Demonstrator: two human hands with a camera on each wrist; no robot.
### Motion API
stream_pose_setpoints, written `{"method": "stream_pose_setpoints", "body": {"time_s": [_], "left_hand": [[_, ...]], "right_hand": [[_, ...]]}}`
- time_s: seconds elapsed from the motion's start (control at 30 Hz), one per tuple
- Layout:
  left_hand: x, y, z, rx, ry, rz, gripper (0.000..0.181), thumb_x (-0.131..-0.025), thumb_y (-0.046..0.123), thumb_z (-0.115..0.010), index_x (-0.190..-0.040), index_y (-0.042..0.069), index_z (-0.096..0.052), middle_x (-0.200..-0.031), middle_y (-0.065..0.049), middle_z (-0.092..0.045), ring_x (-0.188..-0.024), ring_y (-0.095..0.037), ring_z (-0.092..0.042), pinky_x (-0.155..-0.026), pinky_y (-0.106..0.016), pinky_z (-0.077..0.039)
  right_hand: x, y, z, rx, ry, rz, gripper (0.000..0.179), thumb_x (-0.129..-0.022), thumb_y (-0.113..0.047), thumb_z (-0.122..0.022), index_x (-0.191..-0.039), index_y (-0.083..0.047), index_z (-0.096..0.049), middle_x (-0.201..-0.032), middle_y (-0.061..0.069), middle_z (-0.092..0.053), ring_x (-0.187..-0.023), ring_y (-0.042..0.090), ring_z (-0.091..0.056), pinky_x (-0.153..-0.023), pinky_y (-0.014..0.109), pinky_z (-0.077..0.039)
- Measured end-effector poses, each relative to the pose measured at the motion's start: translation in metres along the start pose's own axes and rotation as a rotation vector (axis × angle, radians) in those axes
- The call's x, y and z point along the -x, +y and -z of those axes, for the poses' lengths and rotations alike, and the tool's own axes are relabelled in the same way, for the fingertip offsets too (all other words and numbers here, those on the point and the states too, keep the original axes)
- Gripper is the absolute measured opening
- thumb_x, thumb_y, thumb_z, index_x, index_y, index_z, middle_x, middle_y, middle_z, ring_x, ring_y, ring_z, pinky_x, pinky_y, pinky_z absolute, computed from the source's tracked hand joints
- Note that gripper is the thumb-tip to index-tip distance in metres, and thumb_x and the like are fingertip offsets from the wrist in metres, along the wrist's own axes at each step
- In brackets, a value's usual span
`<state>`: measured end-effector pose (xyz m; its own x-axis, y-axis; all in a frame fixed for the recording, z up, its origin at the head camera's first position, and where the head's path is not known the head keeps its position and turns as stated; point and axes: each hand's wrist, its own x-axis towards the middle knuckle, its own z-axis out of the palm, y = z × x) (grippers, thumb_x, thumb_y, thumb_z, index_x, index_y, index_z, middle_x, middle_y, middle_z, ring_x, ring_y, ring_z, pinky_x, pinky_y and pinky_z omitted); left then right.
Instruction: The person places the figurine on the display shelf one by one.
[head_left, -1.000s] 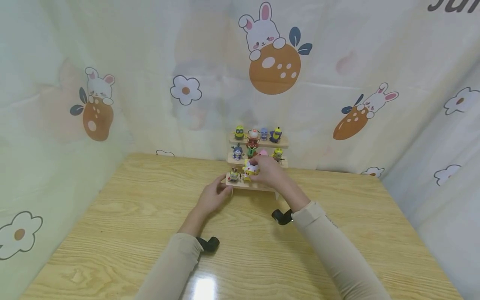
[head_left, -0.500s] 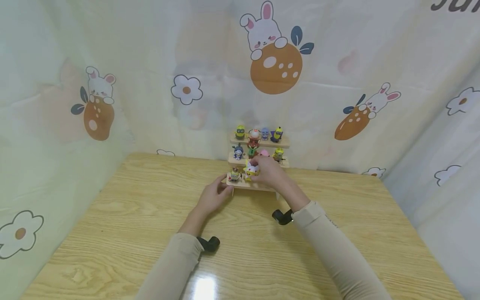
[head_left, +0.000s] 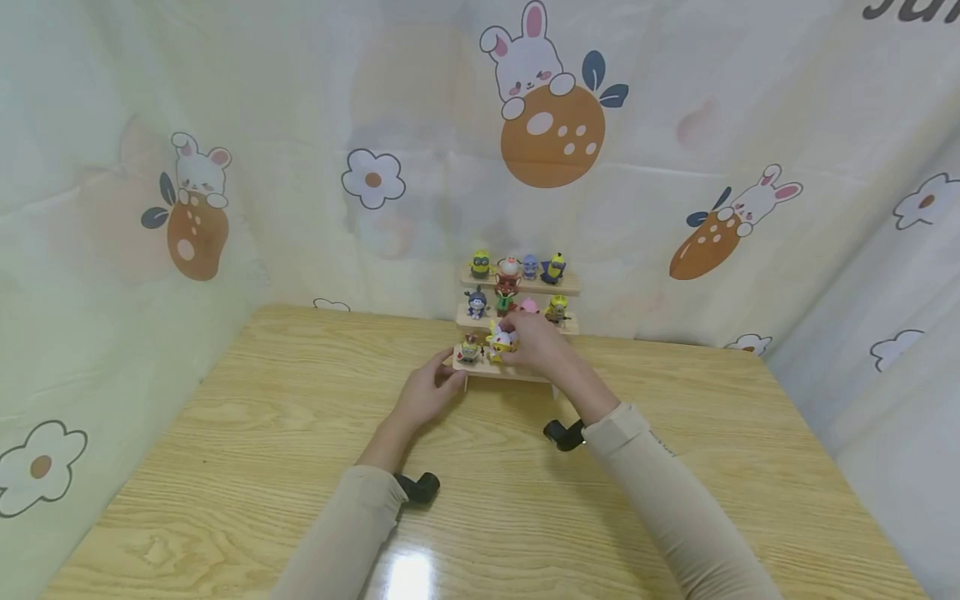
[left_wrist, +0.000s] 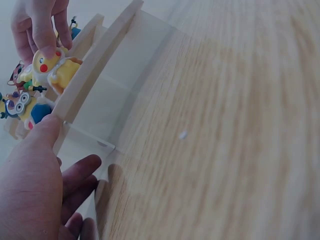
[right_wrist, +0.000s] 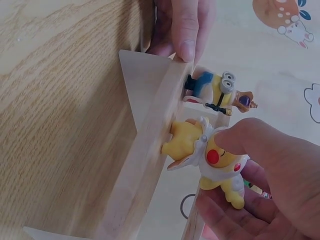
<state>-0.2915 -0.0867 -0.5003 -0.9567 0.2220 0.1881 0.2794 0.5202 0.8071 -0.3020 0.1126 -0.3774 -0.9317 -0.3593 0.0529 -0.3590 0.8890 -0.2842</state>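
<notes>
A three-tier wooden display stand (head_left: pixel 517 372) with clear side panels holds several small figurines. My left hand (head_left: pixel 423 397) grips the left end of its lowest shelf, thumb on top and fingers below, as the left wrist view shows. My right hand (head_left: pixel 542 343) pinches the head of a yellow Pikachu figurine (right_wrist: pixel 187 141) in a white hood, thumb on the face side and fingers behind. The figurine is upright, its feet right at the lowest shelf. Left of it stands a crowned minion figurine (right_wrist: pixel 215 89) in blue overalls, close to my left thumb.
On the middle shelf stand a fox figurine (head_left: pixel 506 293), a dark-blue-haired figurine (head_left: pixel 477 303), a minion (head_left: pixel 557 309) and a pink figurine partly behind my right hand. Several more line the top shelf (head_left: pixel 517 285). A bunny-print curtain (head_left: pixel 420 242) hangs behind the wooden table (head_left: pixel 300 417).
Both hands stay in nearly the same place on the stand and the Pikachu figurine. The head view has shifted very slightly.
</notes>
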Motion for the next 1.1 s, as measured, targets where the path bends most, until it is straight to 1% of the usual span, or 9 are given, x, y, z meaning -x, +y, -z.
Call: {"method": "stream_pose_setpoints", "body": {"time_s": [0.2, 0.4, 0.83, 1.1], "left_hand": [[-0.0001, 0.0015, 0.0003, 0.004, -0.003, 0.007, 0.064, -0.087, 0.05, -0.05, -0.138, 0.016, -0.035, -0.112, -0.005, -0.064, -0.109, -0.023, -0.057, -0.099, -0.042, -0.04], [0.0, 0.003, 0.0005, 0.009, -0.005, 0.016, 0.063, -0.087, 0.05, -0.05, -0.138, 0.018, -0.036, -0.112, -0.005, -0.064, -0.108, -0.022, -0.057, -0.099, -0.041, -0.04], [-0.0001, 0.0011, -0.0003, 0.013, -0.005, 0.0, 0.064, -0.087, 0.05, -0.05, -0.138, 0.015, -0.035, -0.112, -0.006, -0.064, -0.108, -0.023, -0.057, -0.098, -0.042, -0.04], [0.0001, -0.0006, -0.0007, 0.017, -0.002, -0.002, 0.063, -0.087, 0.051, -0.05, -0.138, 0.018, -0.035, -0.111, -0.005, -0.065, -0.109, -0.022, -0.057, -0.098, -0.041, -0.04]], "right_hand": [[0.0006, 0.0, -0.0006, 0.011, -0.003, 0.0, 0.047, -0.075, -0.022, -0.07, -0.116, -0.004, -0.055, -0.113, 0.009, -0.06, -0.106, 0.024, -0.056, -0.09, 0.036, -0.047], [0.0017, 0.001, -0.0011, 0.025, 0.005, 0.006, 0.048, -0.075, -0.023, -0.07, -0.117, -0.004, -0.054, -0.114, 0.009, -0.059, -0.107, 0.024, -0.055, -0.091, 0.036, -0.046], [0.004, -0.0001, 0.001, 0.013, 0.004, 0.006, 0.049, -0.075, -0.023, -0.07, -0.118, -0.005, -0.053, -0.115, 0.008, -0.059, -0.107, 0.023, -0.054, -0.091, 0.036, -0.046], [0.0049, -0.0003, 0.002, 0.001, 0.003, 0.003, 0.047, -0.075, -0.024, -0.07, -0.116, -0.006, -0.054, -0.113, 0.007, -0.059, -0.106, 0.023, -0.055, -0.089, 0.036, -0.047]]}}
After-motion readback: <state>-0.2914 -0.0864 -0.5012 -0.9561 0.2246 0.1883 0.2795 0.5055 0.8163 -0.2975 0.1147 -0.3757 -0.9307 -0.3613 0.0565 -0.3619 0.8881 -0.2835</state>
